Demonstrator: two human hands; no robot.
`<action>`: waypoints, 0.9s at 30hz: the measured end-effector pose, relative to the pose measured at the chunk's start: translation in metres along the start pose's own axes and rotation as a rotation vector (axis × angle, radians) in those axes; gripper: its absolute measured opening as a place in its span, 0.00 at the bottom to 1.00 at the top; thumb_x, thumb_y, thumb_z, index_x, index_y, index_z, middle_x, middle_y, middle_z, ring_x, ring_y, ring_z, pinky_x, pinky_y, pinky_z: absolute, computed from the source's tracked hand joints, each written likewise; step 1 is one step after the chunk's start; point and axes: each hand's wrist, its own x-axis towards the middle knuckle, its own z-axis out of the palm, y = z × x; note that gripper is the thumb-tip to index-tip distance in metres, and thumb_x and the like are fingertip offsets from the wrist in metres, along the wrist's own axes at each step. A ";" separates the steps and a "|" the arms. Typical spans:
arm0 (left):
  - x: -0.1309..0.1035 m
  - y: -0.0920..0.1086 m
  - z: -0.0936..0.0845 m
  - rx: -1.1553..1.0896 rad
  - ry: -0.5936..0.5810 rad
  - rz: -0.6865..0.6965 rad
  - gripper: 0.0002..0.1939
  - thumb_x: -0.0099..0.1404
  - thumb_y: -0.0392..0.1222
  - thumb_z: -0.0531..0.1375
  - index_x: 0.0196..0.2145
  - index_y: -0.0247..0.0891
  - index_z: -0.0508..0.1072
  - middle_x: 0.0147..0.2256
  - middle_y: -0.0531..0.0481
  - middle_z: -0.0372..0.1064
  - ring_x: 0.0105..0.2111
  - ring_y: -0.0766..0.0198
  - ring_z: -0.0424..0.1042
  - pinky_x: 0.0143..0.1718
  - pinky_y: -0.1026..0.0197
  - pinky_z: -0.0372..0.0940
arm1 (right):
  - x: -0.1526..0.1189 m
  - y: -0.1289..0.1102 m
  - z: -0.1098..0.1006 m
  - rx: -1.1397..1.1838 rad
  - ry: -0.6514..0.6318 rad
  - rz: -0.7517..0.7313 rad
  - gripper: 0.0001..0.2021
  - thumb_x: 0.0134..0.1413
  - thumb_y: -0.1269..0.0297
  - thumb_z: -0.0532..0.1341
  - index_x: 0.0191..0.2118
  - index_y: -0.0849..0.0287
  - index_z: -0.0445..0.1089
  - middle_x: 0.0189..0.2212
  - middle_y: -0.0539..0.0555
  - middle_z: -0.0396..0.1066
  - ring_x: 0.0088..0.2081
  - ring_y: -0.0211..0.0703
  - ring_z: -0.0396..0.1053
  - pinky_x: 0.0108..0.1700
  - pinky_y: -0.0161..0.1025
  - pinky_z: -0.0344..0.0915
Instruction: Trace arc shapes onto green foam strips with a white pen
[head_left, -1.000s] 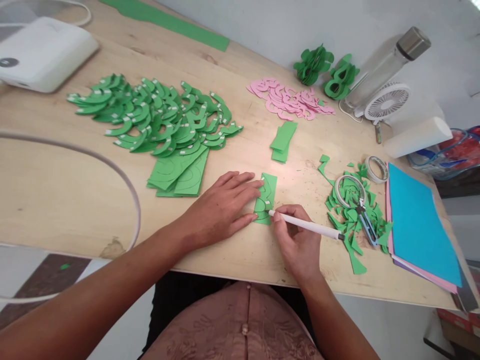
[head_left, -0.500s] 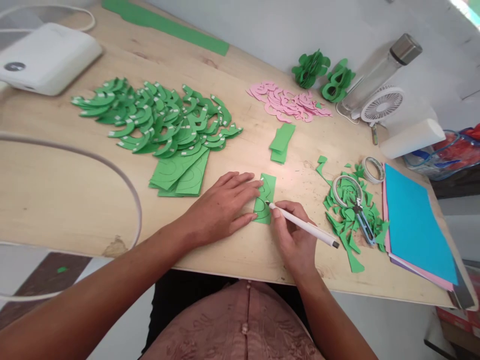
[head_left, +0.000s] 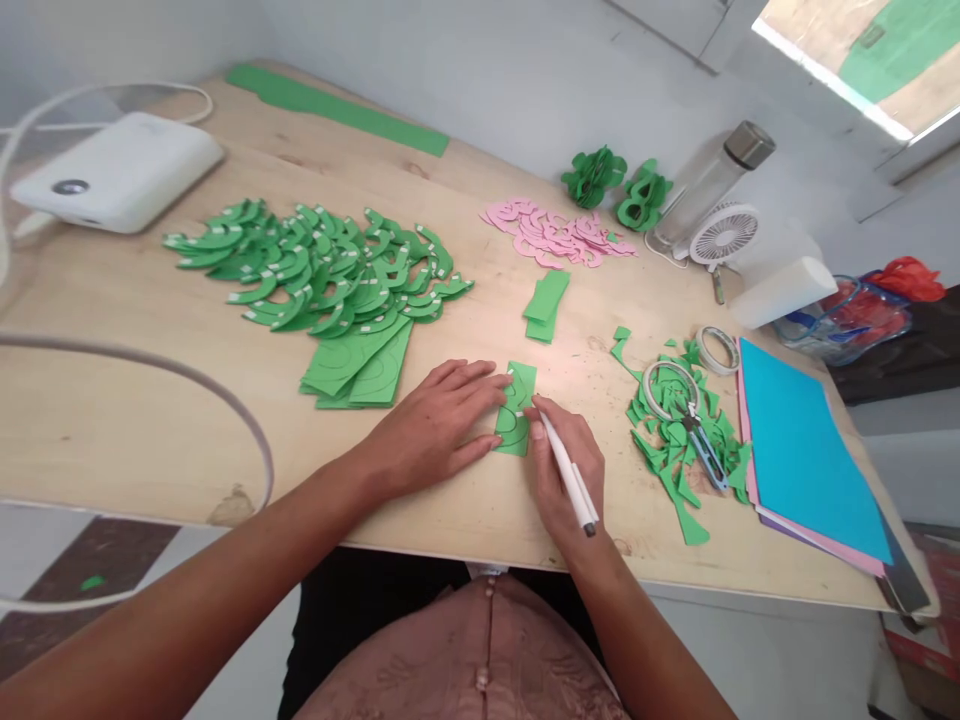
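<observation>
Head view, 12 o'clock pointing away from the person. A green paper strip (head_left: 519, 398), marked with dark curves, is lying on the bench (head_left: 457, 520) between the two hands, its long axis running nearly from 6 to 12 and its far end leaning slightly toward 1. The left hand (head_left: 442, 430) is lying palm down at the strip's 9 o'clock side, fingers spread and fingertips touching that long edge; its grip is standing loose, closing on nothing. The right hand (head_left: 586, 455) is gripping a white pen (head_left: 566, 465), whose dark end is pointing toward 5; the writing tip is not clearly showing. From this grip the strip is lying toward 10 to 11. Neither hand is clearly nearer: the right fingertips are meeting the opposite long edge, close beside a small white tab (head_left: 520, 413). Green scraps (head_left: 679, 435) are lying at the strip's 3 o'clock, and curve-marked sheets (head_left: 360, 365) between 9 and 10.
</observation>
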 end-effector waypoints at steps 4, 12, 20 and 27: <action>0.000 0.000 0.001 0.000 0.003 0.002 0.12 0.68 0.43 0.55 0.48 0.39 0.67 0.61 0.42 0.64 0.64 0.49 0.57 0.64 0.41 0.52 | -0.001 0.004 0.003 -0.096 -0.015 -0.048 0.16 0.65 0.70 0.52 0.54 0.56 0.69 0.44 0.58 0.77 0.45 0.49 0.72 0.47 0.48 0.71; 0.000 0.000 0.003 -0.025 0.072 0.011 0.15 0.70 0.44 0.54 0.52 0.38 0.65 0.57 0.39 0.66 0.62 0.50 0.60 0.62 0.42 0.57 | -0.003 0.013 0.008 -0.158 -0.019 -0.079 0.15 0.63 0.69 0.54 0.53 0.58 0.70 0.42 0.58 0.76 0.43 0.49 0.71 0.46 0.47 0.70; 0.002 0.005 0.001 -0.071 0.159 -0.107 0.09 0.68 0.41 0.54 0.44 0.38 0.68 0.47 0.42 0.68 0.50 0.53 0.66 0.53 0.48 0.64 | -0.003 0.013 0.006 -0.136 -0.031 -0.087 0.16 0.60 0.71 0.56 0.52 0.58 0.71 0.41 0.57 0.77 0.43 0.50 0.71 0.48 0.47 0.67; 0.007 0.004 0.000 -0.065 0.155 -0.138 0.07 0.64 0.39 0.57 0.40 0.38 0.71 0.41 0.45 0.68 0.47 0.53 0.66 0.50 0.49 0.65 | -0.002 0.010 0.007 -0.150 -0.044 -0.099 0.16 0.58 0.72 0.57 0.51 0.57 0.71 0.41 0.57 0.77 0.42 0.50 0.71 0.47 0.47 0.67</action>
